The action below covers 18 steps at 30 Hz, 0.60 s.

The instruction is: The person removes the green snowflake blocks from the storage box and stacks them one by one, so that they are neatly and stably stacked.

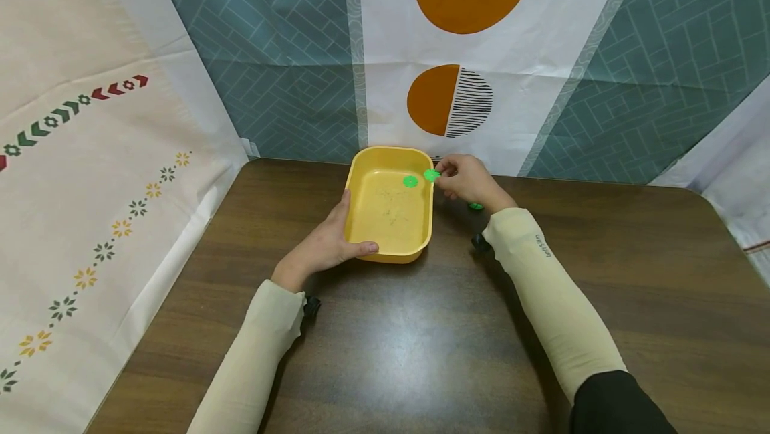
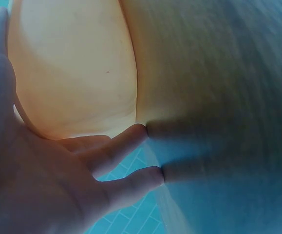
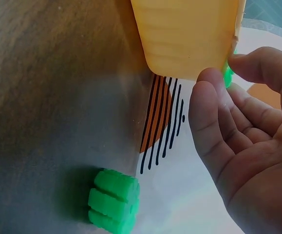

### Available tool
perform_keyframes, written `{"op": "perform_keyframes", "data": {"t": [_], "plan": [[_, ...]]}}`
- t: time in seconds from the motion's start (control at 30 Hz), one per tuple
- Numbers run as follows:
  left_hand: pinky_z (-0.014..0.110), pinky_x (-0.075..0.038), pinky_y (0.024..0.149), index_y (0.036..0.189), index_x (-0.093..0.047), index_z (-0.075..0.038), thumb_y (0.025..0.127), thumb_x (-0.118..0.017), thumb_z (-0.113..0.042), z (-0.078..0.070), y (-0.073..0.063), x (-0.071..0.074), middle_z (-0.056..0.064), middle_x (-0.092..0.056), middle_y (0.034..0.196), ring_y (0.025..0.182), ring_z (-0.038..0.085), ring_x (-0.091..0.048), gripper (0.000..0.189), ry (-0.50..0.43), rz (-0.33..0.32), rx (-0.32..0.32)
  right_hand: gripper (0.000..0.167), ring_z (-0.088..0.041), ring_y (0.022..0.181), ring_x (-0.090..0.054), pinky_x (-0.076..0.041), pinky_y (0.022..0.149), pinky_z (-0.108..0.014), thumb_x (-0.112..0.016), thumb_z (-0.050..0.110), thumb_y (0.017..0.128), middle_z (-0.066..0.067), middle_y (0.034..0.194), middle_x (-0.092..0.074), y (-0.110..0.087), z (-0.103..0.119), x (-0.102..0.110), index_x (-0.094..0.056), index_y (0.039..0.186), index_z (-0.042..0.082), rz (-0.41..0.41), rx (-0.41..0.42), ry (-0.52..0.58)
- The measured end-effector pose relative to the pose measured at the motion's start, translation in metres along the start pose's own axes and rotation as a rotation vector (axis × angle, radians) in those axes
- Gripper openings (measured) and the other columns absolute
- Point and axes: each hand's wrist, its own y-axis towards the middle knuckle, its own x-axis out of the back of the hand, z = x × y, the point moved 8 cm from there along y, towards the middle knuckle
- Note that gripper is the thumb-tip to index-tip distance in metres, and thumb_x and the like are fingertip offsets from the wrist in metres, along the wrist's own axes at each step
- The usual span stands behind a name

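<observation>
A yellow plastic tub (image 1: 391,217) stands on the table. My left hand (image 1: 325,237) spans its near left corner, with the thumb over the near rim and the fingers along the left wall. In the left wrist view those fingers (image 2: 126,187) are straight and spread, their tips down at the table. At the tub's right rim my right hand (image 1: 469,180) pinches a green scalloped disc (image 1: 431,175) between thumb and fingertips. Another green disc (image 1: 411,181) lies inside the tub, near its far right. A thick grooved green piece (image 3: 114,200) sits on the table below my right hand.
The brown wooden table (image 1: 397,354) reaches back to a patterned cloth (image 1: 385,53) hung behind the tub. To the left hangs a cream cloth (image 1: 120,273) with flower rows. Faint dark marks show on the tub's floor.
</observation>
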Motion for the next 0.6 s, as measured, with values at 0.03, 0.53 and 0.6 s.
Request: {"op": "perform_keyframes", "data": {"t": [0.03, 0.53, 0.6], "plan": [[0.048, -0.023, 0.117, 0.161, 0.016, -0.018, 0.080, -0.079, -0.061, 0.000, 0.000, 0.000, 0.013, -0.003, 0.168, 0.149, 0.028, -0.019, 0.131, 0.000, 0.000, 0.000, 0.025, -0.036, 0.081, -0.067, -0.058, 0.074, -0.045, -0.068, 0.015, 0.097, -0.017, 0.099, -0.063, -0.001, 0.000, 0.001, -0.063, 0.115, -0.002, -0.006, -0.003, 0.008], [0.048, -0.023, 0.117, 0.161, 0.016, -0.019, 0.082, -0.079, -0.057, 0.000, 0.001, -0.001, 0.012, -0.003, 0.168, 0.149, 0.028, -0.018, 0.129, 0.010, 0.001, 0.011, 0.029, -0.034, 0.077, -0.066, -0.056, 0.072, -0.046, -0.065, 0.019, 0.097, -0.016, 0.100, -0.061, -0.030, -0.033, 0.045, -0.060, 0.118, 0.000, -0.139, -0.003, 0.050], [0.048, -0.023, 0.117, 0.160, 0.016, -0.019, 0.082, -0.079, -0.057, 0.000, 0.000, -0.001, 0.012, -0.003, 0.168, 0.149, 0.028, -0.018, 0.129, 0.006, 0.000, 0.011, 0.030, -0.031, 0.075, -0.065, -0.056, 0.071, -0.046, -0.066, 0.020, 0.097, -0.015, 0.099, -0.061, -0.035, -0.044, 0.048, -0.059, 0.118, 0.000, -0.142, -0.023, 0.048]]}}
